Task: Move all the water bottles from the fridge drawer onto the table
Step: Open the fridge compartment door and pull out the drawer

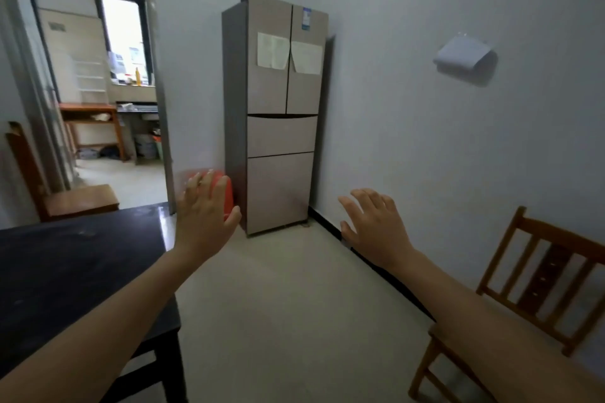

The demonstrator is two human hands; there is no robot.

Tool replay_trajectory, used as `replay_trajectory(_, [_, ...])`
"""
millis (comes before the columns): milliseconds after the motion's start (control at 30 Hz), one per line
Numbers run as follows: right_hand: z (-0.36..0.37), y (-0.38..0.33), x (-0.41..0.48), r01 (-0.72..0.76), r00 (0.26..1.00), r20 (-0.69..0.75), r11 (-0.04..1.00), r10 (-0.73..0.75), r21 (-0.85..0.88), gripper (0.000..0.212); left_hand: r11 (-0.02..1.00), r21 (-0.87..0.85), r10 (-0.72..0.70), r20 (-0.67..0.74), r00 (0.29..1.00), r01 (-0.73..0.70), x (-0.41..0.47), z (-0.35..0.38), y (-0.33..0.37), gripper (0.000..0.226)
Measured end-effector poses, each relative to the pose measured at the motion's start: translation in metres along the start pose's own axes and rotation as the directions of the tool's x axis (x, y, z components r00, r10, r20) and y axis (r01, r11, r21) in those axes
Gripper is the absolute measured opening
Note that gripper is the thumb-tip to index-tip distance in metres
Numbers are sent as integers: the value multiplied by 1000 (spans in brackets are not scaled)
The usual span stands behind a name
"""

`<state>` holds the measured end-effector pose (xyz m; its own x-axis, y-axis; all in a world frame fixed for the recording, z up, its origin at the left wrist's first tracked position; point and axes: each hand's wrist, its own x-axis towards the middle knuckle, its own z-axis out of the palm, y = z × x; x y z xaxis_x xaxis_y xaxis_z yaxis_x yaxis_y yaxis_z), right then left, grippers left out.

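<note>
Far left: wooden chair (65, 198) beside the dark counter (65, 265), which fills the near left. No bottles on the part of the counter that shows. Next, left hand (204, 216) raised over the counter's far right corner, fingers spread, holding nothing. Behind it an orange plastic thing (227, 193) on the floor, partly hidden, can't tell what it is. Then the fridge (271, 75), far centre in the corner: top doors closed, upper drawer (281, 136) and lower drawer (278, 193) both closed. No water bottles in sight. Judged to be inside one of the drawers, can't tell which. Right of the fridge, right hand (376, 226) held out in front, fingers loose and spread, empty. Near right by the wall, second wooden chair (540, 278). Step looks like the approach, with nothing moved yet. Next move calls for walking up to the fridge, bending down and pulling a drawer open by its top edge.
</note>
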<state>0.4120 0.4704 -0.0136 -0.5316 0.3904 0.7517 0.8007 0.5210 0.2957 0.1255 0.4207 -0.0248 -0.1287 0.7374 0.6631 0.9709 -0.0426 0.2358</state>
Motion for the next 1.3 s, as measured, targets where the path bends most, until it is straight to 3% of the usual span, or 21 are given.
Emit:
replay_trajectory(333, [189, 34, 112, 87, 996, -39, 994, -85, 61, 35, 995, -3, -104, -8, 995, 104, 141, 119, -71, 67])
replay_trajectory(533, [276, 72, 194, 37, 999, 0, 998, -37, 60, 38, 991, -25, -134, 10, 991, 134, 233, 185, -110, 70])
replay_trajectory(800, [407, 122, 237, 69, 995, 63, 995, -74, 73, 38, 986, 12, -169, 75, 983, 169, 310, 292, -146, 70])
replay_trajectory(1100, [544, 220, 310, 125, 990, 43, 976, -134, 176, 37, 947, -19, -320, 45, 946, 321, 423, 402, -154, 74])
replay_trajectory(1300, [620, 255, 353, 53, 997, 44, 962, -67, 267, 40, 924, -28, -381, 33, 924, 382, 473, 451, -160, 77])
